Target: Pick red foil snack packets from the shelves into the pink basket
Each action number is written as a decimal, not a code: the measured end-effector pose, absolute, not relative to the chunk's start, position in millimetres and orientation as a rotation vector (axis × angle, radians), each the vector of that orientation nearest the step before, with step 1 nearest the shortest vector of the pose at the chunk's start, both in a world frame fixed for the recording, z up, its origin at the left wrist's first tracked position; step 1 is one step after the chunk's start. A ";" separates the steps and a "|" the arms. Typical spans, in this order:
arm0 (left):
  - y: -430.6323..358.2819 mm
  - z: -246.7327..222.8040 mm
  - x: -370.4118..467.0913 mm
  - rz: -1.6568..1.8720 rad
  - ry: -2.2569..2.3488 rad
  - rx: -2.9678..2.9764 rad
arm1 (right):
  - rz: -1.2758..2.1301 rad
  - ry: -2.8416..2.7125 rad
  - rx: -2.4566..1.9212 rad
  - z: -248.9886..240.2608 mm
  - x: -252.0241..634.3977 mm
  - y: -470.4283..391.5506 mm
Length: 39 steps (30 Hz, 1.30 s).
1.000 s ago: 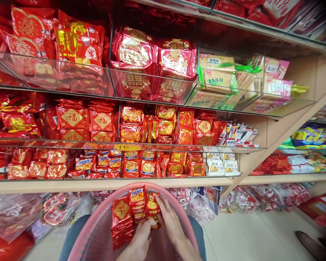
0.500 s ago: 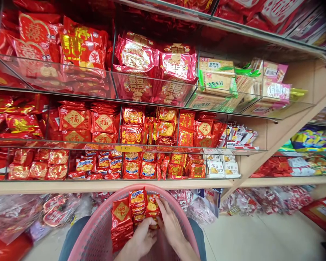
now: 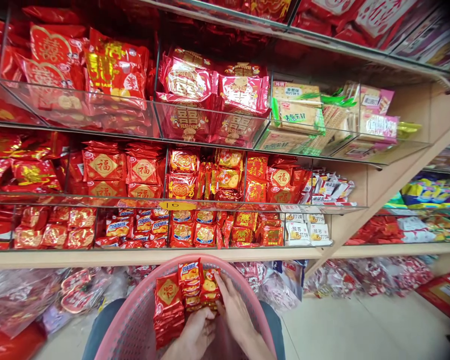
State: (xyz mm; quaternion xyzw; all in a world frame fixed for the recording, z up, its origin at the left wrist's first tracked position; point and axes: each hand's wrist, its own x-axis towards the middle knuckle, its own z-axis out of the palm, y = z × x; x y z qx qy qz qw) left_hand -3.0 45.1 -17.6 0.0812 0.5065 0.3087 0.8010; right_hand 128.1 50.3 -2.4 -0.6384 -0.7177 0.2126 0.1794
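Observation:
A pink perforated plastic basket (image 3: 260, 300) stands between my knees. Inside it are a stack of red packets with gold diamond labels (image 3: 168, 295), a column of red-and-blue biscuit packets (image 3: 190, 280) and a shorter stack of red biscuit packets (image 3: 210, 287). My right hand (image 3: 234, 312) lies with outstretched fingers along the right side of that shorter stack. Just below it, my left hand (image 3: 198, 330) is loosely curled, its thumb raised near the stack's lower edge. I see nothing held in the left hand.
Shelves with clear dividers hold red snack packets (image 3: 105, 167), pale cracker packs (image 3: 296, 117) and white packets (image 3: 298, 232). The wooden shelf edge (image 3: 78, 257) runs just beyond the basket. Plastic-bagged goods (image 3: 26, 300) lie beneath; a red box (image 3: 444, 295) sits at right.
My left hand has drawn slightly down from the shorter stack, uncovering its lower packets. My right hand and the packets stay nearly in place.

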 end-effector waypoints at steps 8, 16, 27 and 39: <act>27.3 -37.4 -16.1 0.486 1.057 0.219 | 0.613 -2.046 -1.879 7.3 126.6 45.5; 28.9 36.5 -63.5 0.708 0.990 0.579 | 0.513 -1.807 -1.672 -25.5 136.0 14.9; 113.6 87.2 -96.5 1.260 1.354 1.662 | 0.621 -1.469 -1.626 -54.5 145.5 16.5; 174.4 112.4 -77.4 1.211 1.308 2.663 | 0.628 -1.404 -1.672 -58.5 134.9 26.9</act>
